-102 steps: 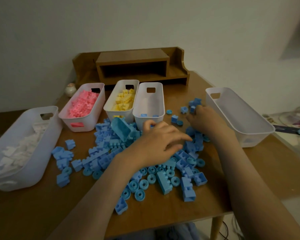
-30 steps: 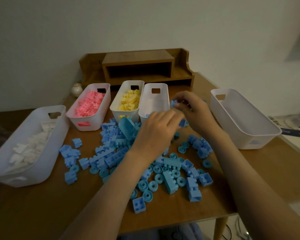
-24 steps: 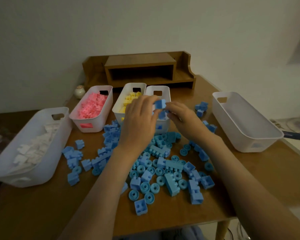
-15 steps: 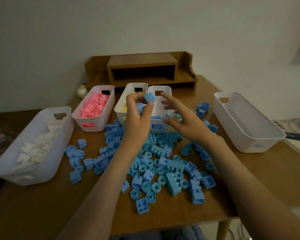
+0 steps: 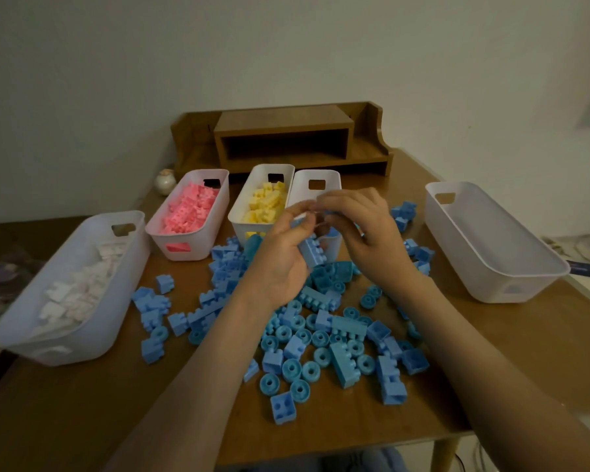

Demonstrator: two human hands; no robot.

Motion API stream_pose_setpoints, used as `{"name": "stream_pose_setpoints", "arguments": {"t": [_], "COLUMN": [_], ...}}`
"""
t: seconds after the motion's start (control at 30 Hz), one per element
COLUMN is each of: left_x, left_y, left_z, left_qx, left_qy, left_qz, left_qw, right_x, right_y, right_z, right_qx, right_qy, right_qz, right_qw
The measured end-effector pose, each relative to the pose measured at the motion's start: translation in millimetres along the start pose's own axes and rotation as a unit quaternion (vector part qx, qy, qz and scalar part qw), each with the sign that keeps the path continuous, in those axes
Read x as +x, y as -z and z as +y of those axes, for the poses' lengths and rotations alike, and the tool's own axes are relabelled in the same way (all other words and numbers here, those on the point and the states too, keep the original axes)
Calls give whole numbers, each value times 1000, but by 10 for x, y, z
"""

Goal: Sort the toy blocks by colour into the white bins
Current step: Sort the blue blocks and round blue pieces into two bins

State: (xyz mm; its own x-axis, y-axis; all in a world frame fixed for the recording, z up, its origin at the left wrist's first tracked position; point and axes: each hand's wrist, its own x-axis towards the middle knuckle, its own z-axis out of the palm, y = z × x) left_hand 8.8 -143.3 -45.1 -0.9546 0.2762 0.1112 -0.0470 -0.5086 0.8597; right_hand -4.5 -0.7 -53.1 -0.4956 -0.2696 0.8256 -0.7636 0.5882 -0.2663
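Block [image 5: 311, 254] lies in the left hand [image 5: 281, 267], fingers curled round it, with the bin [image 5: 332, 180] at 12 o'clock. Right hand [image 5: 368, 236] at 2 o'clock, bent fingertips meeting the left's; whether they pinch anything is unclear. Loose blocks [image 5: 344, 364] at 6 o'clock

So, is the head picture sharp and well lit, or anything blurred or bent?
Head view: dim, no glare; the fingers of left hand and right hand are motion-blurred; loose blue plastic toy blocks look sharp; wide-angle distortion stretches the far-left large white plastic bin.
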Motion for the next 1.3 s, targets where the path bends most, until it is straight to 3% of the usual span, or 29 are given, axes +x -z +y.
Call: {"name": "stream_pose_setpoints", "arguments": {"t": [0.07, 0.13, 0.4, 0.53, 0.63, 0.77, 0.93, 1.13, 1.3], "left_x": [39, 52, 43, 34, 45, 3, -94, -110, -113], "left_y": [19, 40, 45, 68, 107, 151, 116, 187, 187], "left_z": [30, 60, -13, 32, 78, 95, 59, -29, -34], "left_qx": [-58, -88, 26, 105, 131, 186, 385, 593, 592], "left_qy": [-30, -66, -106, -126, -141, -133, -155, -190, -222], "left_qz": [36, 47, 39, 19, 75, 44, -13, -36, -60], "left_qw": [997, 993, 993, 986, 978, 972, 910, 782, 772], "right_x": [10, 5, -48, -52, -44, -60, -38, -79, -42], "right_y": [-5, -38, -165, -161, -130, -153, -183, -197, -187], "right_z": [-43, -64, -107, -79, 36, 212, 217, 239, 159], "right_qx": [-3, 26, 136, 79, 6, -68, -7, 53, 114], "right_qy": [2, 11, -84, -73, -121, -151, -176, -182, -188], "right_qz": [31, 5, -113, -57, 6, -59, -66, -46, -39], "right_qw": [1000, 1000, 981, 993, 993, 984, 982, 981, 975]}}
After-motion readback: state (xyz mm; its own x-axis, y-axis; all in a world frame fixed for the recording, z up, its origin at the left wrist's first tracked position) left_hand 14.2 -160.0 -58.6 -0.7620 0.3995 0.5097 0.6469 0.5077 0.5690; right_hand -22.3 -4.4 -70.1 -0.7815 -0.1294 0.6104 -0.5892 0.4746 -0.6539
